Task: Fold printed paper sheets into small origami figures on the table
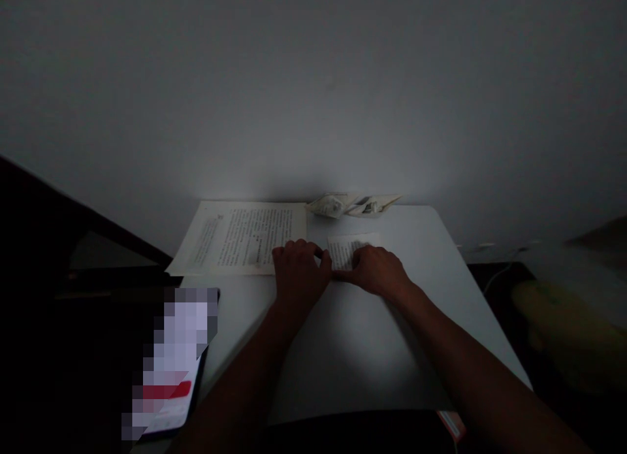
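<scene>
A small piece of printed paper (340, 250) lies on the white table between my hands, its near edge partly covered by them. My left hand (301, 271) is closed, fingers curled, with the thumb at the paper's near left corner. From the right, my right hand (379, 270) grips the same paper, its fingers bent over it and its thumb stretched left along the near edge. Dim light and my fingers hide the exact contact. Behind the paper, against the wall, stand two folded paper shapes (330, 206) with pointed ends, side by side.
Larger printed sheets (245, 238) lie flat at the table's back left, reaching under my left hand. A lit phone or tablet (176, 362) rests at the left front edge. The white table (421, 232) meets a grey wall (313, 101). A yellowish object (563, 323) sits beyond the right edge.
</scene>
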`<act>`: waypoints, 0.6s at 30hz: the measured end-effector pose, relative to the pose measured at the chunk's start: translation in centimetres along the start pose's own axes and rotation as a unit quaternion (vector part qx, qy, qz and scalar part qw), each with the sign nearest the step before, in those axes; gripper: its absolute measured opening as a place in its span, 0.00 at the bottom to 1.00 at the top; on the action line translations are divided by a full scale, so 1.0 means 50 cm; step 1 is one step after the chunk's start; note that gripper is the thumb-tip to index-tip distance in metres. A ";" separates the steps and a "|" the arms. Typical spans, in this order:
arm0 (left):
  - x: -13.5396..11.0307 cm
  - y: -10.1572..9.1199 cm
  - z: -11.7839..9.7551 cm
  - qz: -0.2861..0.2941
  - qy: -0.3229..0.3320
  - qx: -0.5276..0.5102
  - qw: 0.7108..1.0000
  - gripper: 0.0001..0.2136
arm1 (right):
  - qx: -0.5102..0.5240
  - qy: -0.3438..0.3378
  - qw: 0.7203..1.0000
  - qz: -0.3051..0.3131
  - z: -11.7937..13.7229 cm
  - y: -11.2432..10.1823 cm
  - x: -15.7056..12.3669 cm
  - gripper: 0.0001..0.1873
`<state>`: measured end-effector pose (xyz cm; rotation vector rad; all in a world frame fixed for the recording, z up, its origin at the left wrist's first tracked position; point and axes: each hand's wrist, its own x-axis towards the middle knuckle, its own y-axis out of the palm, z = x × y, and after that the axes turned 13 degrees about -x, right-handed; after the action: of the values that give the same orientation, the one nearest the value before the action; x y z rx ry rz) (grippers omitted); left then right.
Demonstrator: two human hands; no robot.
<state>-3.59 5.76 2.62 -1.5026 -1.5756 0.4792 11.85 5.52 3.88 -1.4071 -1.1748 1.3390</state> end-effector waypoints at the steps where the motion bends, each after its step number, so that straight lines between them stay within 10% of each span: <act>1: -0.001 0.001 0.000 0.003 0.001 0.000 1.000 0.10 | 0.002 0.003 1.000 -0.001 0.000 0.000 0.000 0.33; 10: -0.007 0.012 0.007 0.055 0.001 -0.006 0.998 0.10 | 0.230 -0.094 0.966 0.070 -0.065 0.009 0.023 0.12; 18: -0.013 0.015 0.004 0.148 0.033 0.005 0.988 0.12 | 0.183 -0.033 0.982 0.013 -0.047 0.013 0.020 0.13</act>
<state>-3.40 5.38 1.73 -1.7357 -1.3016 0.5957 14.24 6.43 3.22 -1.1215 -0.8963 1.5400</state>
